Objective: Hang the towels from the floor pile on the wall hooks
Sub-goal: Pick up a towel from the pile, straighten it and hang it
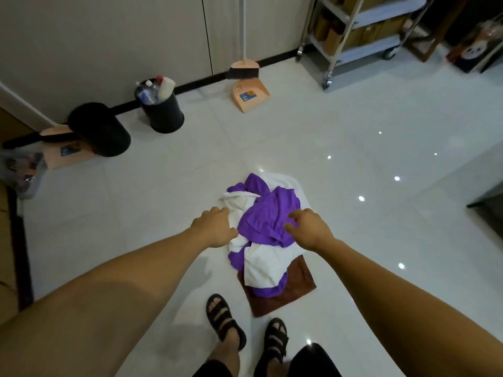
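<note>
A pile of towels lies on the white tiled floor just ahead of my feet: purple towels (268, 213), white towels (265, 263) and a brown one (295, 288) at the bottom. My left hand (215, 227) reaches over the pile's left side, fingers loosely curled above a white towel, holding nothing. My right hand (307, 227) hovers over the purple towel on the right, fingers spread and bent downward, gripping nothing. No wall hooks are in view.
Two black bins (163, 115) (100, 131) stand by the wall at the left, one full of bottles. A peach broom and dustpan (249, 95) lean at the wall. A wheeled metal cart (353, 36) stands at the back right. My sandalled feet (245, 330) are just behind the pile.
</note>
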A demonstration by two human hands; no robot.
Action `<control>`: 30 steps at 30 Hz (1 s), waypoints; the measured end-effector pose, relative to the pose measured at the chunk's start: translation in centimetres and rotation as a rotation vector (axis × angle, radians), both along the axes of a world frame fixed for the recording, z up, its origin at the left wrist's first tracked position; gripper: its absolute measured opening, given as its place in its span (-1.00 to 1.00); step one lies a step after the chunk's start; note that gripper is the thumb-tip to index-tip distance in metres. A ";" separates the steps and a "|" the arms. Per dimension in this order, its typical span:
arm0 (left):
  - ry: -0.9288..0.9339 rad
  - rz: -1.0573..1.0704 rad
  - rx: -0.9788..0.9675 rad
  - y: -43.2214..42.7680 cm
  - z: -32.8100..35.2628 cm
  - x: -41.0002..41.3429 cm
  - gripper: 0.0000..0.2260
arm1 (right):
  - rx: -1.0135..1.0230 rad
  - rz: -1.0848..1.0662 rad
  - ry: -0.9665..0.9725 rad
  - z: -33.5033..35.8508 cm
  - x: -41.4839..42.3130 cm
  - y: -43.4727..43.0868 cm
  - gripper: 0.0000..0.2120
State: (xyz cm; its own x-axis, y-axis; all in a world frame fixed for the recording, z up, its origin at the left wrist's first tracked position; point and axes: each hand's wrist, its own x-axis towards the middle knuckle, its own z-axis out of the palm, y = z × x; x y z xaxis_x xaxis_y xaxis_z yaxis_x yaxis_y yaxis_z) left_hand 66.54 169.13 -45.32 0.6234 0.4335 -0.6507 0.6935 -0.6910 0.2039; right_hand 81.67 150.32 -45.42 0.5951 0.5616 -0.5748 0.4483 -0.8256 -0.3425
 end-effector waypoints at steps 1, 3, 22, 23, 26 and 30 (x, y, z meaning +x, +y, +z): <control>0.008 0.000 -0.014 0.1 -1.8 0.5 -0.47 | -0.003 -0.012 0.022 -1.9 0.4 0.3 -0.59; 0.024 0.011 -0.064 0.0 -5.8 1.6 -0.49 | -0.017 -0.034 0.071 -6.0 1.0 0.9 -0.60; -0.057 0.092 -0.115 -2.8 -49.7 8.5 -0.68 | -0.189 -0.036 -0.011 -55.8 7.5 2.1 -0.61; -0.066 0.088 -0.101 -2.9 -50.7 8.6 -0.68 | -0.206 -0.023 -0.043 -57.0 7.7 2.2 -0.63; -0.093 0.096 -0.079 -2.8 -52.1 8.7 -0.70 | -0.214 0.015 -0.141 -58.4 8.2 2.1 -0.73; -0.091 0.110 -0.071 -2.2 -49.0 8.7 -0.65 | 0.089 -0.204 -0.167 -53.6 8.5 2.2 -0.78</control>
State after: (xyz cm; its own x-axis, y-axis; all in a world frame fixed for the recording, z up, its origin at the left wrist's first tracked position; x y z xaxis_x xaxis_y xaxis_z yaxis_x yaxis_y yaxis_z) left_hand 75.23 166.96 -94.29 0.6322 0.4571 -0.6256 0.7408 -0.5933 0.3151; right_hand 90.21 152.50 -99.03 0.7833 0.4646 -0.4129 0.3327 -0.8745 -0.3529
